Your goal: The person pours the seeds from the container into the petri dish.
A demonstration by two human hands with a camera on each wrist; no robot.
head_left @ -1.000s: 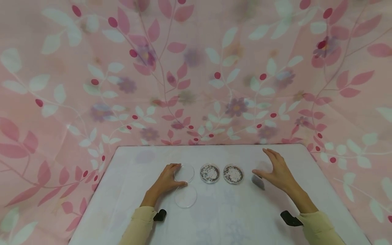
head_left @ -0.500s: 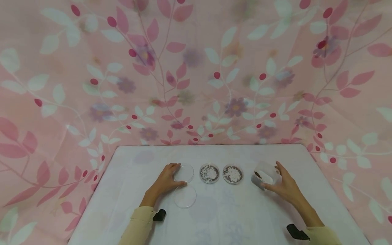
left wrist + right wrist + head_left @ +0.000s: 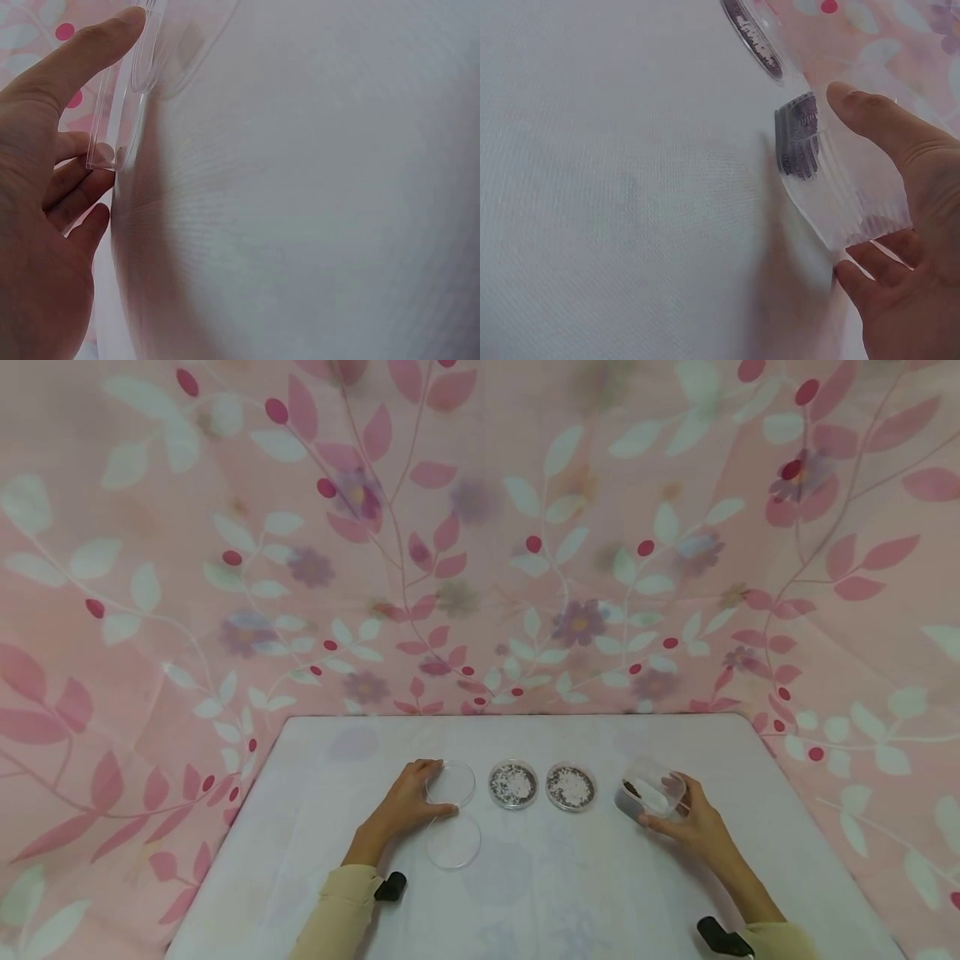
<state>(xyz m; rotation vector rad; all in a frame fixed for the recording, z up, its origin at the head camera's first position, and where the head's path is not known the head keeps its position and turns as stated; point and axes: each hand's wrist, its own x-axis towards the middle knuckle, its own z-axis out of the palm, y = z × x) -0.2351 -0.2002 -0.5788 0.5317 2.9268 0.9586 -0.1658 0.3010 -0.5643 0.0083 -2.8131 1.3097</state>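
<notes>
In the head view my left hand [image 3: 411,797] holds an empty clear petri dish [image 3: 451,783] at its left edge, thumb on the near side and fingers on the far side. A clear round lid or dish [image 3: 454,842] lies just in front of it. On the right, my right hand [image 3: 693,818] grips a clear plastic tub [image 3: 651,789] by its right end. Dark material [image 3: 802,135] is gathered at the tub's far end from the hand in the right wrist view. The left wrist view shows the thumb [image 3: 82,60] on the dish edge.
Two petri dishes, a left one [image 3: 513,785] and a right one [image 3: 572,787], stand between the hands, filled with dark and white bits. A white cloth covers the table [image 3: 555,893]. Behind it hangs a pink floral cloth [image 3: 480,568].
My right hand was spread above the tub; it has come down and back to the tub's right end and now grips it. The left hand and the dishes have stayed in place.
</notes>
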